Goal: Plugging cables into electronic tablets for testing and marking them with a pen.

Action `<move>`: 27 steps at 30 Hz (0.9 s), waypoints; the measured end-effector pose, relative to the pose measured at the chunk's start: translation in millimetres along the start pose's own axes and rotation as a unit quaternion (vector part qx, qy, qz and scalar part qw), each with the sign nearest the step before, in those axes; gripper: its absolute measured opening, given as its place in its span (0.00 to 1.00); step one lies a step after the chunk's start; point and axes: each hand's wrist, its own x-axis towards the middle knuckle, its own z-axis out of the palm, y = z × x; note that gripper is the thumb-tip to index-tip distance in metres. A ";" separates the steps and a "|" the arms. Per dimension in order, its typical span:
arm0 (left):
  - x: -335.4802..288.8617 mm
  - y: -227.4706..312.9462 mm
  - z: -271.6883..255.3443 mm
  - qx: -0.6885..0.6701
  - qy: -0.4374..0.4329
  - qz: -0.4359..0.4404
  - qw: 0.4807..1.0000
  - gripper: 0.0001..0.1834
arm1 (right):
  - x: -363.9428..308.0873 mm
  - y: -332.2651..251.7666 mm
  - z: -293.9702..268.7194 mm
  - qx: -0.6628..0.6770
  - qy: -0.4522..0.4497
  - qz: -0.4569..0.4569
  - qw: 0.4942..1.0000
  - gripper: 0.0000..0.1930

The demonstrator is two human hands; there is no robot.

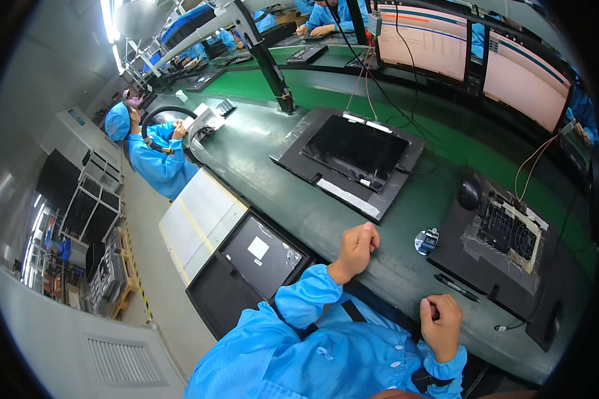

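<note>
My left hand (355, 251) is curled into a fist at the near edge of the green table, with nothing visible in it. My right hand (441, 324) lies farther right at the same edge, fingers bent in and thumb against them; I see nothing held. Just beyond the right hand is a black pen (457, 287). A dark flat screen panel (355, 147) lies on a black board (293, 156) past my left hand, touched by neither hand. Between the hands and the mouse sits a small shiny round object (426, 241).
A black mouse (469, 189) rests on a dark board beside a taped metal-framed part (509, 229). Two monitors (424, 40) stand behind, with cables hanging down. Left of me are an open black tray (226, 282) and white panels (203, 226). A co-worker (156, 159) sits far left.
</note>
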 end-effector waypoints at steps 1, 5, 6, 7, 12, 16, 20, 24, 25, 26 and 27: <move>-0.6 0.4 0.0 0.003 0.001 -0.002 1.000 0.32 | -0.3 0.3 0.4 0.006 -0.001 0.003 1.000 0.05; 0.0 2.3 -1.0 0.010 -0.001 -0.002 1.000 0.32 | 0.6 1.0 0.2 0.004 -0.002 0.006 1.000 0.05; 0.5 2.9 -1.1 0.011 -0.001 -0.002 1.000 0.32 | 1.0 0.6 -0.1 0.005 -0.002 0.006 1.000 0.05; 1.1 3.5 -1.3 0.007 0.000 -0.003 1.000 0.32 | 1.7 0.1 -0.4 0.005 -0.003 0.007 1.000 0.05; 1.4 7.2 -0.5 -0.015 0.011 0.004 1.000 0.33 | 5.0 -5.6 -1.0 0.004 -0.004 0.007 1.000 0.05; 1.5 6.5 -2.7 0.024 0.011 -0.008 1.000 0.35 | 5.5 -3.9 -2.6 0.013 0.012 0.006 1.000 0.05; 3.4 6.2 -4.6 0.011 0.014 0.009 1.000 0.34 | 0.0 8.3 -3.5 0.008 -0.001 0.000 1.000 0.05; 6.2 16.2 -0.4 0.011 0.011 0.009 1.000 0.34 | 0.4 7.8 -2.0 0.008 0.009 -0.005 1.000 0.05; 5.6 21.4 0.3 0.016 0.015 0.004 1.000 0.33 | 3.1 2.6 -4.8 0.009 0.005 -0.001 1.000 0.05; 4.8 27.7 -1.1 0.014 0.012 0.004 1.000 0.32 | 6.3 -5.8 -8.7 0.019 0.012 -0.005 1.000 0.05; 3.2 34.7 -4.5 0.035 -0.012 0.027 0.999 0.30 | 8.4 -16.6 -16.8 0.003 -0.029 -0.018 0.999 0.05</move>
